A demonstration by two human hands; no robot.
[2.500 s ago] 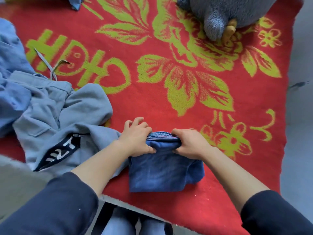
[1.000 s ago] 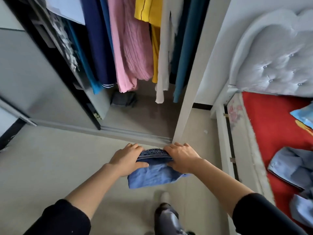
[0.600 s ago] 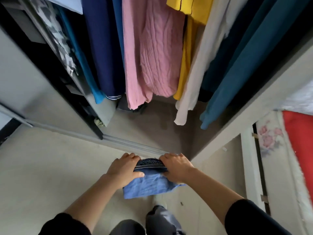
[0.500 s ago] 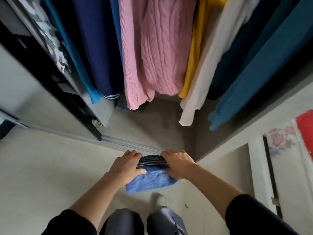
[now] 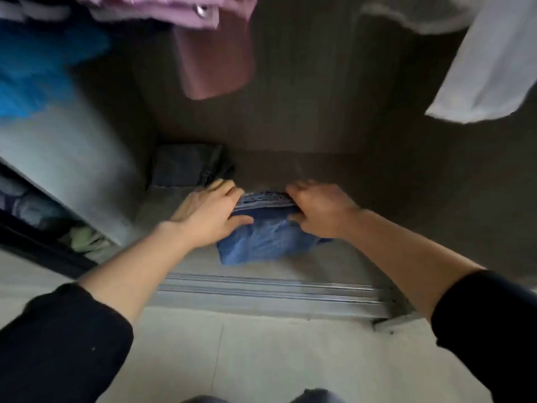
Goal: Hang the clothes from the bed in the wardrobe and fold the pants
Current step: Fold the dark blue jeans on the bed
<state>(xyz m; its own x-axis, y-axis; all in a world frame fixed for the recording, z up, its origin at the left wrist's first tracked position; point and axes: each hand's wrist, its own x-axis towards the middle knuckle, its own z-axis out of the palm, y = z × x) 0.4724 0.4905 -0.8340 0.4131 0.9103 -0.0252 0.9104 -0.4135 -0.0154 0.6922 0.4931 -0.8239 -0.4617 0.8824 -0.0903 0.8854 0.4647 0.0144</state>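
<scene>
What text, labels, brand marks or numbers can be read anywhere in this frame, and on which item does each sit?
None can be read.
Folded blue pants, held between the left hand and the right hand: no print or tag shows.
Dark folded garment on the wardrobe floor: no lettering visible.
Pink garment and white garment hanging above: blurred, no lettering visible.

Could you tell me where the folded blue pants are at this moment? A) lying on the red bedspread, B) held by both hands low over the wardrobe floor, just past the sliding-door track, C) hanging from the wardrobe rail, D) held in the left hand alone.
B: the left hand and right hand grip the folded blue pants from either side, low over the wardrobe floor beyond the door track.
</scene>
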